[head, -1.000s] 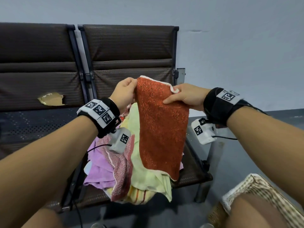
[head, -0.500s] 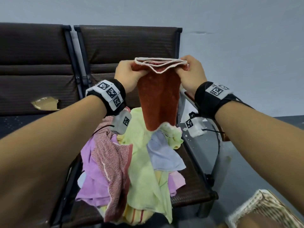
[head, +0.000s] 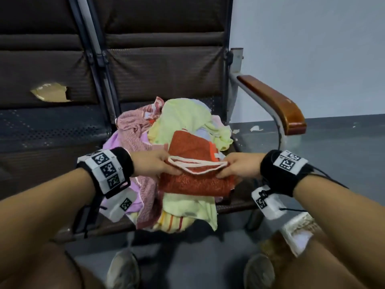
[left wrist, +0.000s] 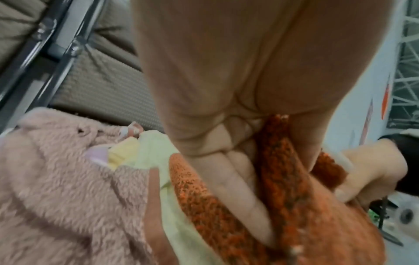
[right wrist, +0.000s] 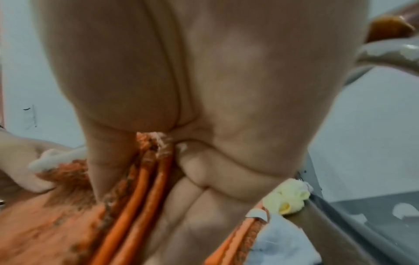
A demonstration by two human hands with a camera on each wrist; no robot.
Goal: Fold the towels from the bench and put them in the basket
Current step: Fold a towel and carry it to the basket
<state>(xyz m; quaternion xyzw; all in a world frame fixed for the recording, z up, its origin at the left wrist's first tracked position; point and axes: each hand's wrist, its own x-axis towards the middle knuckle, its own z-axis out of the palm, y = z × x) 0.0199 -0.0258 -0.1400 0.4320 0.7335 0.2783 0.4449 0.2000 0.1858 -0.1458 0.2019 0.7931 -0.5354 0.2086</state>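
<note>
The orange towel (head: 195, 176) is already folded into several layers and is held flat just above the pile of unfolded towels (head: 177, 126) on the seat of the bench (head: 162, 65). The left hand (head: 154, 163) pinches its left end, with the fingers (left wrist: 240, 193) curled under the cloth and the thumb on top; the right hand (head: 239, 167) pinches the other end in the same way, with the folded layers seen between thumb and fingers (right wrist: 204, 206). It is judged that this towel is almost finished, while many towels are left in the pile. The basket (head: 300, 230) is seen only partly at the lower right, near the right forearm; what is inside cannot be told. The wooden armrest (head: 277, 103) stands between seat and basket on that side, so a low path in front of it is judged to be free
</note>
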